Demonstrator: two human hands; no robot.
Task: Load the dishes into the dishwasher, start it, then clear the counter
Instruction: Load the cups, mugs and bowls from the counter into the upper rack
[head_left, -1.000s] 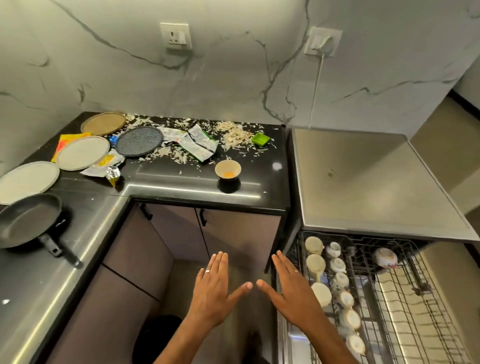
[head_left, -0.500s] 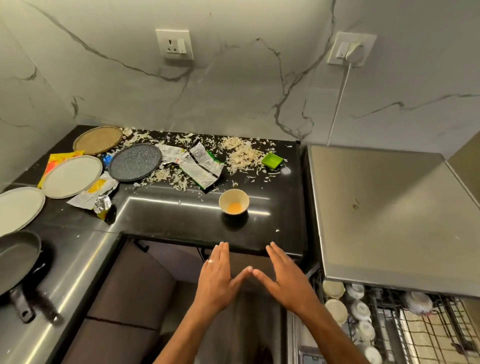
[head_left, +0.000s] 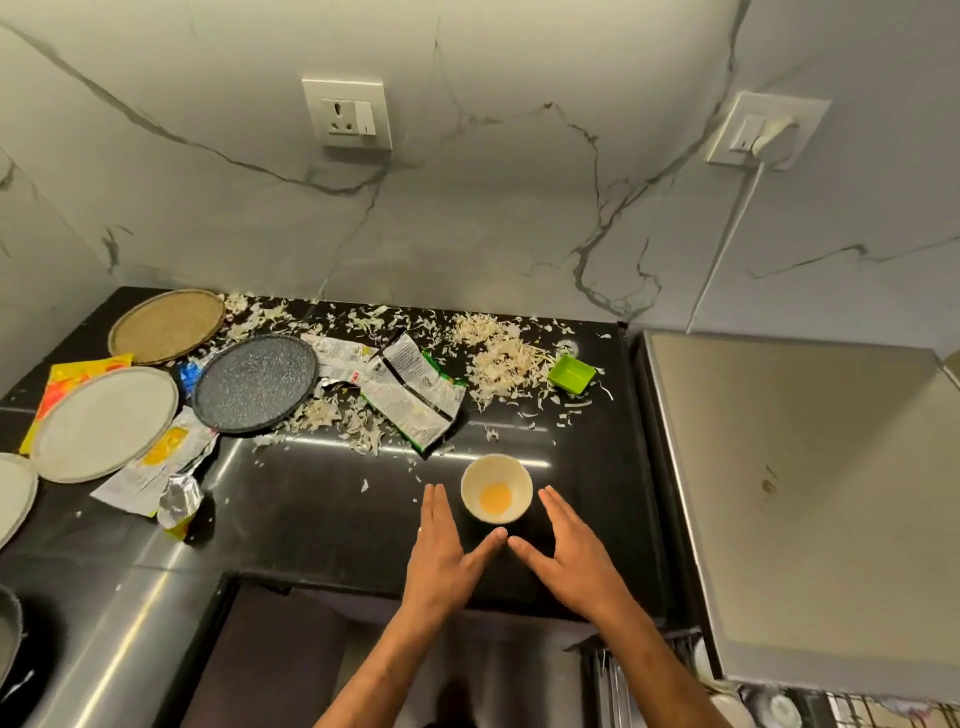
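A small cream bowl (head_left: 496, 494) with orange residue stands on the black counter (head_left: 322, 519) near its front edge. My left hand (head_left: 441, 553) hovers flat just left of the bowl and my right hand (head_left: 569, 553) just right of it, fingers straight, thumbs nearly meeting below the bowl; neither touches it. Further left lie a speckled dark plate (head_left: 254, 383), a brown plate (head_left: 166, 326), a white plate (head_left: 104, 423) and another white plate (head_left: 13, 493) cut by the frame edge. The dishwasher (head_left: 800, 499) stands at the right, its rack (head_left: 779, 709) barely showing below.
Shredded scraps (head_left: 498, 353), torn wrappers (head_left: 410, 395), a yellow packet (head_left: 67, 379), a foil sachet (head_left: 179, 501) and a small green tub (head_left: 570, 372) litter the counter. A pan's rim (head_left: 8, 629) shows at the lower left. A plugged cord (head_left: 727, 234) hangs down the marble wall.
Both hands have moved up from in front of the cabinet to either side of the cream bowl on the counter. The view has tilted up, so the dishwasher rack is nearly out of frame.
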